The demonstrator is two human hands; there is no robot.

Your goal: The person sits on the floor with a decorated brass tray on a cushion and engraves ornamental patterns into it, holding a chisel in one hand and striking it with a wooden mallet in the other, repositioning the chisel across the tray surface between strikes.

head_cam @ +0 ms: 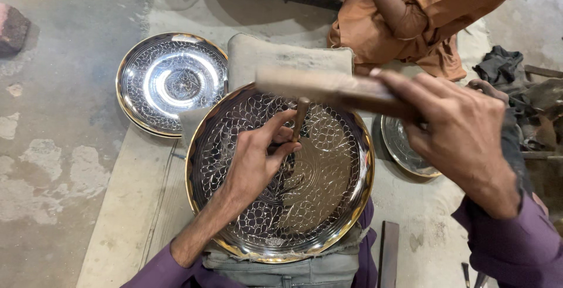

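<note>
A large round metal plate with a gold rim and engraved leaf patterns rests tilted on my lap. My left hand lies on the plate and pinches a small chisel upright against its surface. My right hand grips a wooden mallet, whose blurred block hangs just above the chisel's top. Both my sleeves are purple.
A second engraved plate lies on the floor at upper left. A smaller plate sits partly hidden under my right hand. A grey cushion lies behind the large plate. Another person in orange clothes sits opposite. Tools and dark rags lie right.
</note>
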